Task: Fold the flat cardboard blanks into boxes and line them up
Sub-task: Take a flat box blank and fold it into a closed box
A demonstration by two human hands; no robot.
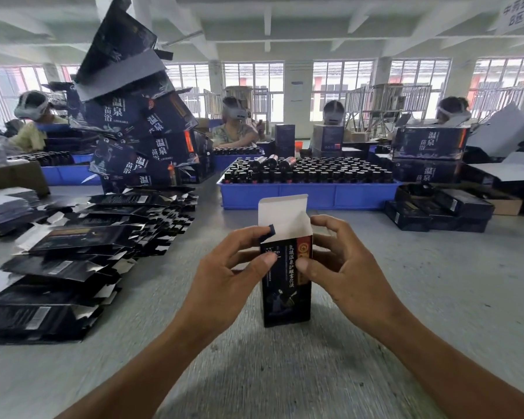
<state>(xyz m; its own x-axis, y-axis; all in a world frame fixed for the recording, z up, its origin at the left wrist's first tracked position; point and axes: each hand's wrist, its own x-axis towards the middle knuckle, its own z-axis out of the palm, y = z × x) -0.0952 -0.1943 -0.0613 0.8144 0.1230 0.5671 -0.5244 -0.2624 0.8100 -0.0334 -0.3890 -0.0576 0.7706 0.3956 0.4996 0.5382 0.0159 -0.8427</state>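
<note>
My left hand (224, 267) and right hand (342, 261) both have their grip clamped on the upper part of the box (286, 285), thumbs on its front, left fingers pinching a side flap (272, 230). The box stands upright on the counter (436, 297), top lid (282, 216) still open. Left of the box lie the flat blanks (73, 261). Squeeze too hard and the walls may crease; bend that flap crooked and the lid won't tuck.

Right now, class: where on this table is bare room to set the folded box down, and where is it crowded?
Bare grey table lies right of the box, before the blue crate and the dark boxes, and also near the forearms. The left is crowded with flat blanks. Both hands, left and right, hold the box.
</note>
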